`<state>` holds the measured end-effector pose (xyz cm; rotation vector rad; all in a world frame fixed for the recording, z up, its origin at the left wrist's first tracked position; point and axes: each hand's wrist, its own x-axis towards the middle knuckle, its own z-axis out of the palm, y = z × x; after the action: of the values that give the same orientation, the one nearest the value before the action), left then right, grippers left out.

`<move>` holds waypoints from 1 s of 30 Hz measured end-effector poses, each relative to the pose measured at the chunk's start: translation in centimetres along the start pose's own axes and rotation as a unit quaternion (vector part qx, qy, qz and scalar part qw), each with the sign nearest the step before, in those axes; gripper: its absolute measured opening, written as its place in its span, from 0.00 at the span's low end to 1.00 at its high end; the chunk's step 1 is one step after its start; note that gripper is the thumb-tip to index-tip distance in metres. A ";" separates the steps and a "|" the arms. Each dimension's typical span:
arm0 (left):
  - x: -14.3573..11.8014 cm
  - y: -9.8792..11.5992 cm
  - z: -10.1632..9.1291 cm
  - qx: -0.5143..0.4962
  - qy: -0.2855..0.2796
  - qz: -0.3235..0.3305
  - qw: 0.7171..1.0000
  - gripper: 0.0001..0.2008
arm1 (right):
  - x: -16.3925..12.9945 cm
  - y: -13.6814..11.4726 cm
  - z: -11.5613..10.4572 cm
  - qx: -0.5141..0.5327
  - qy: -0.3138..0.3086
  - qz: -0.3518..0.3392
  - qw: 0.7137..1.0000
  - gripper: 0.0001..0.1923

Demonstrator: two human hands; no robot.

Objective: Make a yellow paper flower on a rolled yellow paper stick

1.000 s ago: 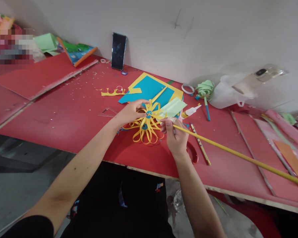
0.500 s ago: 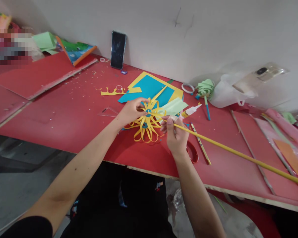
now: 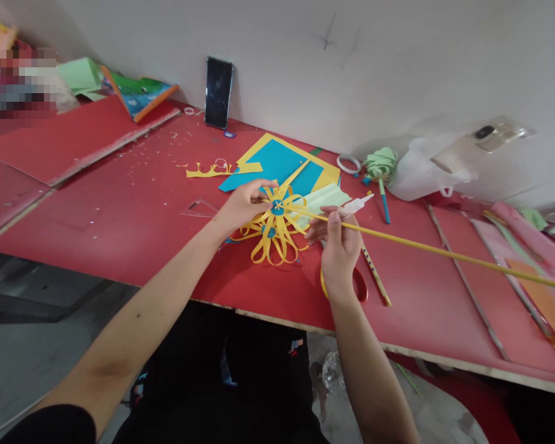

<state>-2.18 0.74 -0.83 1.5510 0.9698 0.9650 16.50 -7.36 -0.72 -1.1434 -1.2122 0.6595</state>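
My left hand point(image 3: 246, 206) pinches the left side of a yellow looped paper flower point(image 3: 289, 194) with a blue centre. Between the thumb and fingers of my right hand point(image 3: 341, 245) is a long thin yellow stick point(image 3: 416, 242). Its near end overlaps the flower's centre; whether it touches there I cannot tell. A second yellow paper flower point(image 3: 277, 251) lies just below, partly covered by the first. Behind my right fingers, a white glue bottle point(image 3: 358, 203) shows its nozzle. Scissors point(image 3: 361, 287) with a red and yellow handle are partly hidden under my right wrist.
Blue paper point(image 3: 282, 161) and pale green paper point(image 3: 326, 200) lie behind the flowers. A pencil point(image 3: 377, 276) is at the right. Along the wall are a phone point(image 3: 219, 92), a tape roll point(image 3: 349, 163), a green paper bundle point(image 3: 382, 161) and a plastic bag point(image 3: 411, 176). A set square point(image 3: 198, 208) lies left.
My right hand has shifted right along the stick, whose far end has swung upward. The held flower's blue centre has turned more towards me. My left hand has barely moved.
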 end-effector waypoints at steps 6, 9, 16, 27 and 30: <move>-0.1 0.3 0.1 0.006 -0.011 0.010 1.000 0.20 | 0.6 0.3 -0.2 0.057 0.047 0.065 0.995 0.09; -0.1 0.1 0.1 0.002 -0.007 0.020 1.000 0.19 | 0.6 0.4 -0.3 0.071 0.049 0.082 0.993 0.09; 0.1 -0.3 0.0 -0.010 0.008 0.041 0.999 0.17 | 1.2 0.6 -0.8 0.144 0.079 0.154 0.974 0.11; -0.1 0.3 -0.4 -0.078 -0.004 0.003 0.997 0.18 | 2.2 1.1 -1.8 0.270 0.061 0.235 0.932 0.10; -0.2 0.5 -0.4 -0.123 -0.017 0.014 0.992 0.17 | 2.2 1.3 -2.3 0.298 0.024 0.230 0.926 0.10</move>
<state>-2.60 0.59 -0.33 1.3724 0.7745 1.0344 19.53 -5.66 -1.00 -0.9082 -0.6162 1.2488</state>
